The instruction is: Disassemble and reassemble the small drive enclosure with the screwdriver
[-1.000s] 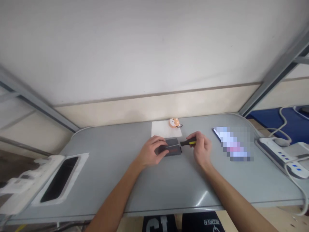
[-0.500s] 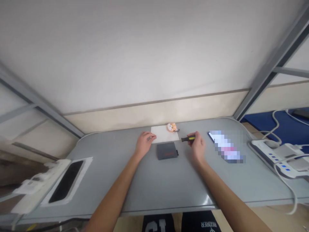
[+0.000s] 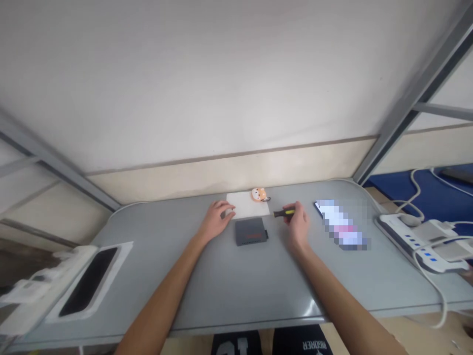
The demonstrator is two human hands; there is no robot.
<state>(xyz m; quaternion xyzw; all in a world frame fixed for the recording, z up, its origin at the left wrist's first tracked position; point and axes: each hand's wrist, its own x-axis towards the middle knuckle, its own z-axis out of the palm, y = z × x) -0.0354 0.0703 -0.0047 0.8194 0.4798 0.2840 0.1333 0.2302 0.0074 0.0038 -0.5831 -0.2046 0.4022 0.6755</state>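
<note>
From where I stand, the person's right hand (image 3: 297, 224) has its grip closed around the black-and-yellow handle of a screwdriver (image 3: 285, 213), which points across toward the other hand. The left hand (image 3: 214, 220) is curled palm-down, its grip narrow, with a small gap between thumb and forefinger at the left edge of a white sheet of paper (image 3: 240, 206); I can't make out whether anything tiny sits there.

The flat dark grey box (image 3: 251, 231) with reddish lettering lies on the desk (image 3: 229, 291) between the two grips, a little nearer the person, touched by neither. Beyond the box, between the grips and farther back, an orange-and-white animal-face case (image 3: 259, 195) rests on the paper's far right corner. Right of the screwdriver grip lies a phone (image 3: 338, 224), its screen blurred into blocks, and farther right a white power strip (image 3: 417, 244).
</note>
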